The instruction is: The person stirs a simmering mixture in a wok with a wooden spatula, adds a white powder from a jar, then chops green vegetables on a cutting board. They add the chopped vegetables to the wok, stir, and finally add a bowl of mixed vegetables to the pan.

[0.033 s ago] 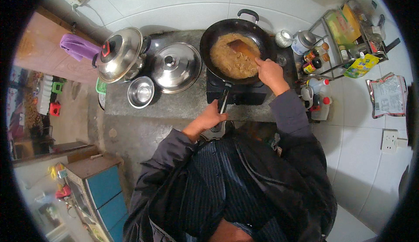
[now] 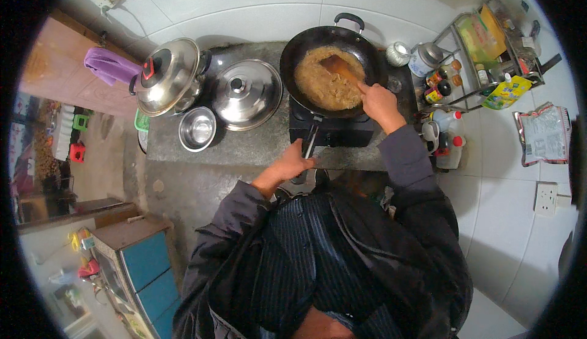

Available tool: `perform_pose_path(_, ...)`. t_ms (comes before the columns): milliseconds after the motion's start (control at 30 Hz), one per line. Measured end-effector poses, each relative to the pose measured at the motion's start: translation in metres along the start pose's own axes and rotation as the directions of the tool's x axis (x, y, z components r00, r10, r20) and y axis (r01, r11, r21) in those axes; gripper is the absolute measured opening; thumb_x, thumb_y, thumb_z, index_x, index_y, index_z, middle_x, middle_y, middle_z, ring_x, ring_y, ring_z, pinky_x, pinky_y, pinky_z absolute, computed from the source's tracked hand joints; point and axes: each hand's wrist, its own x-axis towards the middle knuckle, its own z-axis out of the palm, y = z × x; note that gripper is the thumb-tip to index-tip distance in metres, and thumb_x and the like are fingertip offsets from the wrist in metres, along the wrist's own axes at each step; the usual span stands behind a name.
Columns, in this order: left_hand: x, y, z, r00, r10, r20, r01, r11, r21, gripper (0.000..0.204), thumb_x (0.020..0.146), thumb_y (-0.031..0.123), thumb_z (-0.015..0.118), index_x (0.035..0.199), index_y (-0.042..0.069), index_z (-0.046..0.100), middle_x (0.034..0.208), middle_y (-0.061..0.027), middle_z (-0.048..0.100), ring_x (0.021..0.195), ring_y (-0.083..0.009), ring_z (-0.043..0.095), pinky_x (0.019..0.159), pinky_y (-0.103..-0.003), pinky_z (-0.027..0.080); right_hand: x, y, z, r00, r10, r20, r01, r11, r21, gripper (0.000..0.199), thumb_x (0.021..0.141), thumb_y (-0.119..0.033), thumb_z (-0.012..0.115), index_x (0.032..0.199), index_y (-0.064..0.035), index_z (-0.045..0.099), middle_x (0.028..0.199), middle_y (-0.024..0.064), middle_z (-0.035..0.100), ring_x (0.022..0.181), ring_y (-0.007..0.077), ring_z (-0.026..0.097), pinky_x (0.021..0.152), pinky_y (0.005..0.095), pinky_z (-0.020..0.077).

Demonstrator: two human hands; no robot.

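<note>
**Stirring food in the black wok, both hands busy**

The right hand (image 2: 380, 101) is closed around the handle of a wooden spatula (image 2: 338, 68), and the blade of the spatula lies in the brownish food (image 2: 324, 85) inside the black wok (image 2: 306, 45). The wok stands on a dark stove (image 2: 333, 132) at the right part of the grey worktop (image 2: 244, 146). The left hand (image 2: 293, 164) grips the long handle of the wok at the front edge of the stove.

Compared with the earlier picture, nothing has visibly changed: both hands keep the same grasp and the spatula is at the same place in the food.

Left of the wok there is a steel lid (image 2: 246, 99), a small steel bowl (image 2: 197, 128) and a steel pot with lid (image 2: 169, 76). Bottles stand on a wire rack (image 2: 455, 36) at the right.
</note>
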Motion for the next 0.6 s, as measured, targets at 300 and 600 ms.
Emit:
perform_pose_path(300, -0.008, -0.004, -0.043, 0.989, 0.100, -0.105, -0.069, 0.962, 0.264, 0.040, 0.071, 0.025, 0.067, 0.097, -0.004, 0.055, 0.069, -0.0177, 0.058, 0.064, -0.0243, 0.058, 0.064, -0.038, 0.046, -0.050, 0.017, -0.039, 0.990, 0.012, 0.140, -0.011, 1.000, -0.009, 0.039, 0.083, -0.021, 0.057, 0.122, -0.0229, 0.054, 0.083, 0.0142, 0.059, 0.070, 0.0353, 0.061, 0.060, 0.0463, 0.0495)
perform_pose_path(600, -0.011, 0.004, -0.073, 0.983, 0.053, -0.175, 0.010, 0.940, 0.340, 0.035, 0.070, 0.026, 0.064, 0.091, -0.001, 0.056, 0.067, -0.0195, 0.060, 0.066, -0.0358, 0.061, 0.062, -0.043, 0.047, -0.054, 0.020, -0.070, 0.978, -0.099, 0.184, 0.110, 0.993, -0.053, 0.031, 0.082, -0.020, 0.057, 0.112, -0.0176, 0.061, 0.080, 0.0131, 0.060, 0.071, 0.0332, 0.061, 0.059, 0.0452, 0.0488)
